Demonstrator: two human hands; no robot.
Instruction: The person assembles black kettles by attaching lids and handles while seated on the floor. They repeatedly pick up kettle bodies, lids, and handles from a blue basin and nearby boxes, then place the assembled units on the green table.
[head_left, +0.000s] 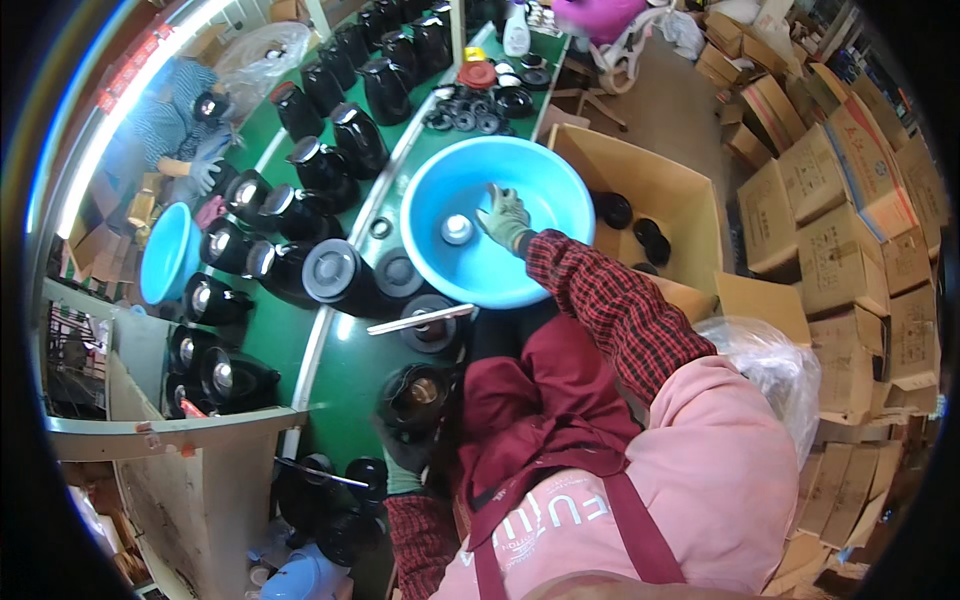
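While the right hand [505, 217], in a greenish glove, reached into the blue basin [560, 200] at the green counter's [345, 375] right edge, its fingers lay spread, clamped on nothing, close beside a small silver part [457, 229] on the basin floor. Whether they touched the floor could not be told. The left hand [405, 455] was mostly hidden behind a dark jug [415, 395] near the counter's near edge; its finger state could not be made out. Black jugs [325, 170] crowded the counter's left side.
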